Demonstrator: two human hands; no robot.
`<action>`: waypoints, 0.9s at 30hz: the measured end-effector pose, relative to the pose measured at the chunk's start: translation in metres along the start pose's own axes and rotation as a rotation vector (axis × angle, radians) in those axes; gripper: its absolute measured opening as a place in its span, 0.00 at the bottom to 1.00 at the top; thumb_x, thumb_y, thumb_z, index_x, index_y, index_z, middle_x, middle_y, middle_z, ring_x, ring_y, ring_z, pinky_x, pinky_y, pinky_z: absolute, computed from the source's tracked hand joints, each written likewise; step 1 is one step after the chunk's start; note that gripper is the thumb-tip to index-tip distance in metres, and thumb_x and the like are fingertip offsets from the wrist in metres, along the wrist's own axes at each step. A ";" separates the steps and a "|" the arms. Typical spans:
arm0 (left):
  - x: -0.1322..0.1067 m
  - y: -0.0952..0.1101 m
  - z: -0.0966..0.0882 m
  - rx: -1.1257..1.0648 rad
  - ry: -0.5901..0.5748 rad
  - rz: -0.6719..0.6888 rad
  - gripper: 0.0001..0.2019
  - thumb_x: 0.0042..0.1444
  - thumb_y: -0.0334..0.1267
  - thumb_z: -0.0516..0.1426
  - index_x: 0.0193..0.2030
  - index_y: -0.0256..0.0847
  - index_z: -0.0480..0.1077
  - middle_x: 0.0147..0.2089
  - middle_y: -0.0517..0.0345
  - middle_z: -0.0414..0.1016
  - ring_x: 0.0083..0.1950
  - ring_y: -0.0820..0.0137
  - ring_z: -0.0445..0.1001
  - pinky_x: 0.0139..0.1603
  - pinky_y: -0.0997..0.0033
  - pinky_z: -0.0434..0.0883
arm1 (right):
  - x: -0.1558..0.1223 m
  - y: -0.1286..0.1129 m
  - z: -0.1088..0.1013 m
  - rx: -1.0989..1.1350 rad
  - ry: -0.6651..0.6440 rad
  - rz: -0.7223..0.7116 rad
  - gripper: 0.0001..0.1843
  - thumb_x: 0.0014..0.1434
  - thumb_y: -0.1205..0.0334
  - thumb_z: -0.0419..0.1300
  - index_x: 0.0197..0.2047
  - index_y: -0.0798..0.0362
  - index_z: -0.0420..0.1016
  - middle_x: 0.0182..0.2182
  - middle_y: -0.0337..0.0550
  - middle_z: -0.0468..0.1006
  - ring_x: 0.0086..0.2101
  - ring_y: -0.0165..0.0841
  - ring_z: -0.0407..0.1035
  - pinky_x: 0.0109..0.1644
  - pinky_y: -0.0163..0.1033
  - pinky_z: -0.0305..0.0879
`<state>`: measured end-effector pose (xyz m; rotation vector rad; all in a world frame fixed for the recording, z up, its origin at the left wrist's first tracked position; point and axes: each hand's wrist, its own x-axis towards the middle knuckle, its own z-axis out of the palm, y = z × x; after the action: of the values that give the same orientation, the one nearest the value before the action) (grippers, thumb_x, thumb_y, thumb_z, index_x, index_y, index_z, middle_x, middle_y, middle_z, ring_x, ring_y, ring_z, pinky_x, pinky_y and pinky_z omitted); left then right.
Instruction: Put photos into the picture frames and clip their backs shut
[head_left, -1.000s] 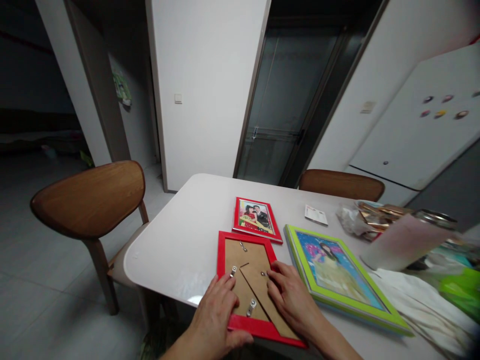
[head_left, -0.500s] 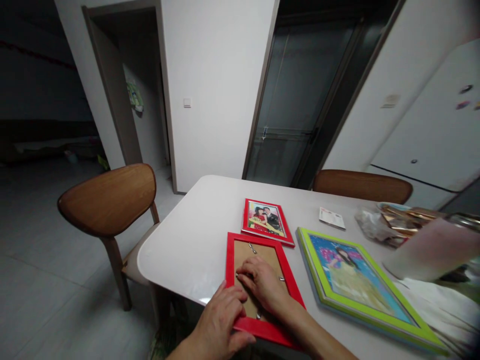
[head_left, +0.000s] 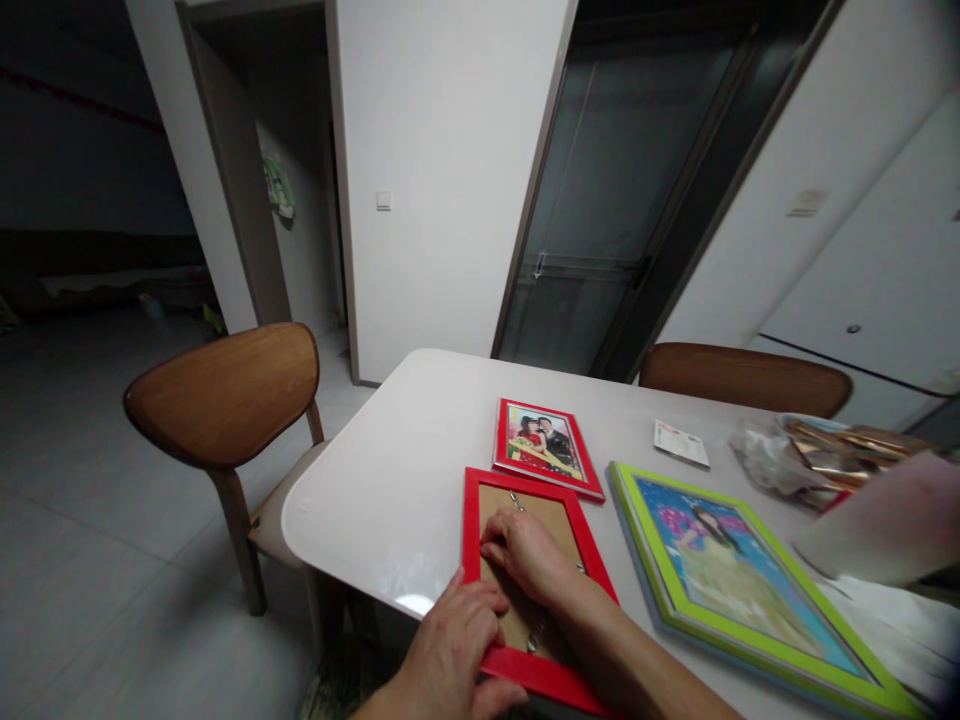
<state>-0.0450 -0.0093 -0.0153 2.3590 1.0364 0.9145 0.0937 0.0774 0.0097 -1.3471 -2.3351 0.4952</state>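
Observation:
A red picture frame (head_left: 475,520) lies face down at the near edge of the white table (head_left: 390,470), its brown backing board up. My left hand (head_left: 454,650) presses flat on the frame's near left corner, fingers stretched out. My right hand (head_left: 525,550) reaches across onto the backing board with fingers curled at the left side, near a small metal clip. A smaller red frame (head_left: 546,448) with a photo lies face up just beyond. A large green frame (head_left: 739,580) with a picture lies to the right.
A wooden chair (head_left: 225,400) stands at the table's left, another chair (head_left: 742,375) at the far side. A small card (head_left: 680,443), crinkled plastic wrapping (head_left: 810,455) and a pale pink object (head_left: 892,520) lie at the right. A dark doorway is behind.
My right hand has moved from the backing board's right side across to its left side. My left hand stayed on the frame's near left corner. The view shifted slightly left.

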 end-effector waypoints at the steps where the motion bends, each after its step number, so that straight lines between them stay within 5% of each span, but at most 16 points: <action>1: 0.000 -0.001 0.001 0.005 -0.003 0.001 0.14 0.43 0.46 0.59 0.32 0.38 0.64 0.47 0.47 0.69 0.50 0.60 0.65 0.55 0.52 0.55 | -0.001 -0.002 0.000 0.000 0.005 0.002 0.09 0.45 0.71 0.52 0.22 0.56 0.73 0.22 0.43 0.73 0.24 0.29 0.64 0.28 0.32 0.57; 5: -0.002 -0.007 0.005 0.036 0.010 0.030 0.16 0.42 0.47 0.59 0.33 0.38 0.65 0.45 0.46 0.70 0.50 0.59 0.65 0.54 0.53 0.57 | -0.006 0.000 -0.003 0.024 0.018 -0.013 0.10 0.48 0.68 0.51 0.25 0.55 0.74 0.24 0.42 0.74 0.26 0.30 0.66 0.30 0.32 0.58; 9: -0.002 -0.011 0.009 0.048 0.039 0.085 0.18 0.45 0.52 0.56 0.33 0.38 0.65 0.43 0.45 0.71 0.49 0.58 0.66 0.53 0.53 0.58 | -0.002 0.020 -0.013 0.003 0.147 0.131 0.12 0.51 0.62 0.50 0.33 0.54 0.74 0.30 0.42 0.76 0.30 0.31 0.68 0.33 0.32 0.59; 18: 0.001 -0.010 0.001 0.103 -0.002 0.099 0.18 0.47 0.54 0.53 0.33 0.39 0.64 0.44 0.47 0.72 0.50 0.60 0.66 0.54 0.55 0.59 | 0.028 0.055 -0.015 -0.170 0.259 0.319 0.11 0.49 0.60 0.53 0.20 0.55 0.69 0.19 0.44 0.72 0.22 0.32 0.64 0.26 0.34 0.50; 23: -0.001 -0.009 0.002 0.089 0.002 0.095 0.18 0.46 0.52 0.55 0.35 0.38 0.65 0.45 0.45 0.71 0.50 0.58 0.66 0.54 0.53 0.59 | 0.026 0.049 -0.021 -0.150 0.224 0.303 0.12 0.51 0.59 0.51 0.23 0.57 0.69 0.19 0.43 0.72 0.22 0.31 0.63 0.26 0.34 0.53; 27: -0.005 -0.001 -0.004 0.051 -0.003 -0.003 0.16 0.46 0.46 0.57 0.37 0.37 0.65 0.48 0.44 0.68 0.52 0.58 0.64 0.55 0.52 0.56 | -0.015 0.020 -0.027 -0.081 0.147 0.160 0.13 0.54 0.58 0.48 0.34 0.55 0.71 0.33 0.44 0.73 0.33 0.31 0.66 0.37 0.34 0.59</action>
<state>-0.0508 -0.0124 -0.0148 2.3985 1.0745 0.8934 0.1287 0.0769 0.0212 -1.5611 -2.1605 0.3379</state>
